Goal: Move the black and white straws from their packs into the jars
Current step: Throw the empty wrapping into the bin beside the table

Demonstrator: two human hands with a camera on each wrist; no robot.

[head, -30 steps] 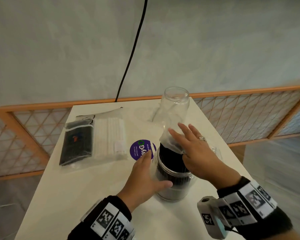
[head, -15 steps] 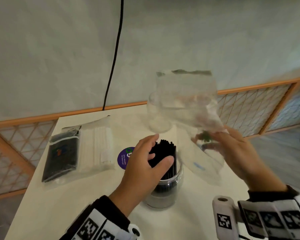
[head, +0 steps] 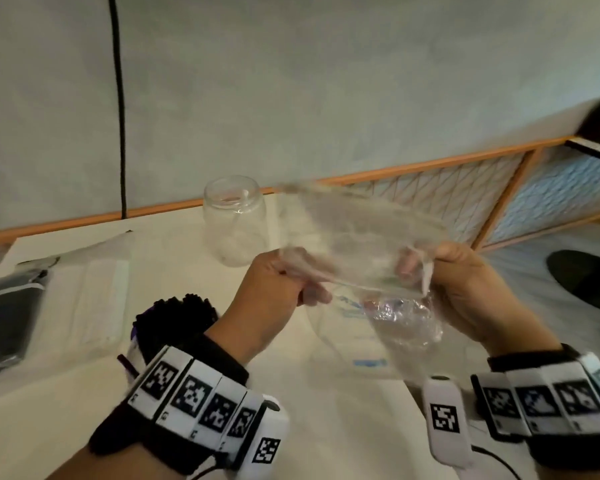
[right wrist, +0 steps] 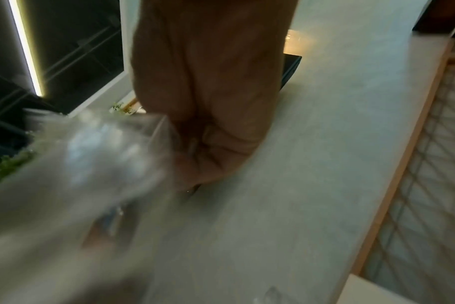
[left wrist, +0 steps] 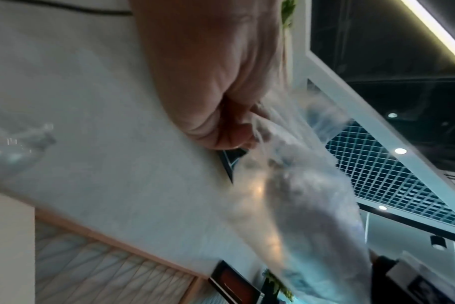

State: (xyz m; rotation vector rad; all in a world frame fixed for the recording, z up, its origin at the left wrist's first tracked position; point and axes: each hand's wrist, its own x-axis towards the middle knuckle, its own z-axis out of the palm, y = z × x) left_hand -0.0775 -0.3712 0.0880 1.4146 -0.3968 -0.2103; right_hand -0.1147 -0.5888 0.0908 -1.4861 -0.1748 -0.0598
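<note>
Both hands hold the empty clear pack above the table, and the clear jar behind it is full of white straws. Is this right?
Not quite. In the head view the left hand and right hand do hold the pack, but the clear jar behind it looks empty. The white straws lie packed at left.

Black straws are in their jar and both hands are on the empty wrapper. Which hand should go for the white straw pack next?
Left, probably. The left hand is nearer the white straw pack at the table's left; the right hand could keep the empty wrapper.

Black wristbands (head: pixel 194 393), white square-code tags, white wrist camera pods (head: pixel 445 422).
</note>
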